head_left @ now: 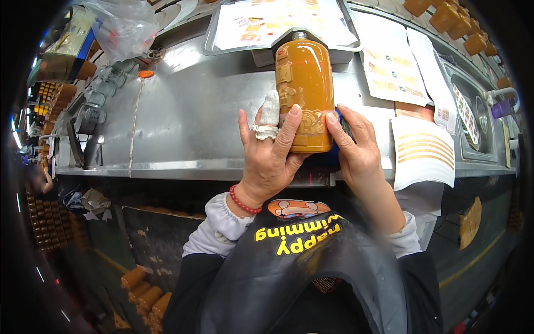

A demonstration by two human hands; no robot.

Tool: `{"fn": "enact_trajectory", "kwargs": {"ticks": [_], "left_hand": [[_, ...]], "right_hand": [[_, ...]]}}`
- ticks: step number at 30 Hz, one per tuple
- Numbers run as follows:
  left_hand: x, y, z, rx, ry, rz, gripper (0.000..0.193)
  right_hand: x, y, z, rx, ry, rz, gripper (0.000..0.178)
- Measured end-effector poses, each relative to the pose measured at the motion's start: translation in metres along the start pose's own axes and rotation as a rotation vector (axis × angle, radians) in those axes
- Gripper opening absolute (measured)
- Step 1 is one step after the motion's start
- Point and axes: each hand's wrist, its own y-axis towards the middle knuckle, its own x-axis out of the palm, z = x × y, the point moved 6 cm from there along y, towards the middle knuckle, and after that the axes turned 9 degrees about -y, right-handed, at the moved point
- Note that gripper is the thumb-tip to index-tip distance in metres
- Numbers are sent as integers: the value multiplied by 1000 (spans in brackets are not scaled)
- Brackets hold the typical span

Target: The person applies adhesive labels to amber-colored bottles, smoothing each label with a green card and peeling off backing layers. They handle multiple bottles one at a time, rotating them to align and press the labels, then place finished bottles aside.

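Note:
A glossy amber-brown bottle [305, 75] lies in front of me, its neck pointing away and its base toward me. Pale gold, raised-looking decoration runs along its left side and across the part near its base. My left hand [270, 156] is at the base's left; its index finger presses on the decorated band, and a white cloth cover wraps another, stretched finger. From the right, my right hand [361, 147] presses fingertips on the same band. Something blue [328, 158] shows partly under the bottle, beside my right hand. The bottle's underside is hidden.
A metal tray [211, 33] with printed sheets stands behind the bottle. Decal sheets [425, 150] lie to the right, before a sink [486, 119]. Glass jars [103, 89] and a plastic bag [125, 30] are at left. More amber bottles [453, 22] stand far right.

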Motion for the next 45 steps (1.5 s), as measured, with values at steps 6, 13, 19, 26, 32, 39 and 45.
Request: {"fn": "enact_trajectory", "kwargs": {"ticks": [6, 13, 19, 26, 32, 39, 45], "left_hand": [[-4, 1, 9, 71, 17, 72, 69], [-4, 5, 13, 47, 97, 29, 69], [-1, 7, 16, 18, 135, 17, 72], [-6, 10, 18, 17, 171, -13, 73], [-7, 13, 18, 22, 154, -16, 82], [-6, 11, 16, 5, 93, -5, 103], [-1, 12, 8, 55, -12, 58, 105]], "right_hand": [[-1, -2, 1, 22, 25, -28, 74], [-3, -2, 0, -1, 4, -34, 75], [-2, -3, 0, 16, 25, -44, 75], [-6, -2, 0, 6, 15, -24, 75], [-11, -3, 4, 40, 12, 41, 66], [-13, 51, -14, 347, 434, -9, 22], [4, 9, 50, 626, 529, 56, 24]]}}
